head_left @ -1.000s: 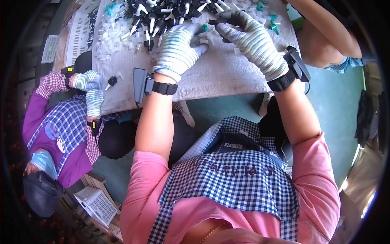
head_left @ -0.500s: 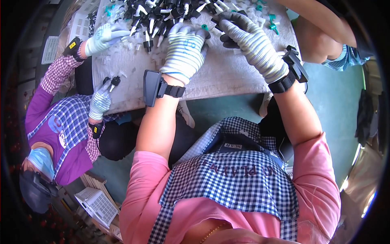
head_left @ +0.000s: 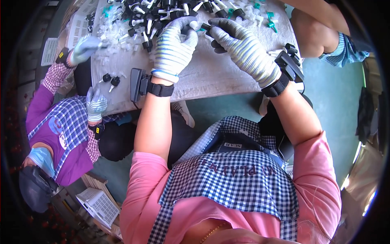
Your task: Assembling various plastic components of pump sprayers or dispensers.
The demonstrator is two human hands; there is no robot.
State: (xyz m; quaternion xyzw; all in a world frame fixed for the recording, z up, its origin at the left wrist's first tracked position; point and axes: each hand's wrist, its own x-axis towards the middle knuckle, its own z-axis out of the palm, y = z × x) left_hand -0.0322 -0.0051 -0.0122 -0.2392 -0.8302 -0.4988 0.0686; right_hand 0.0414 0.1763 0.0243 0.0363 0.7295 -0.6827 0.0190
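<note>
A: Grey striped gloves on both hands. The left hand (head_left: pixel 175 45) curls shut around a small white-tipped part (head_left: pixel 194 25), pinching it at the fingertips. The right hand (head_left: pixel 243 48) closes on a black piece (head_left: pixel 206 27), and the two meet just between the hands.

B: Why held up there, far from the body?

A: It looks like the hands work right at the near edge of the pile (head_left: pixel 162 16) of black and white parts, so the next one is within reach. The parts sit at the far middle of the table (head_left: pixel 211 75).

B: And room to move?

A: The near strip of table under the wrists lies bare down to its edge. To the left, a co-worker's gloved hand (head_left: pixel 84 45) reaches into the same pile, and two loose black pieces (head_left: pixel 110 79) lie by the left edge. To the right another person's arm (head_left: pixel 315 34) crowds the far corner.
</note>
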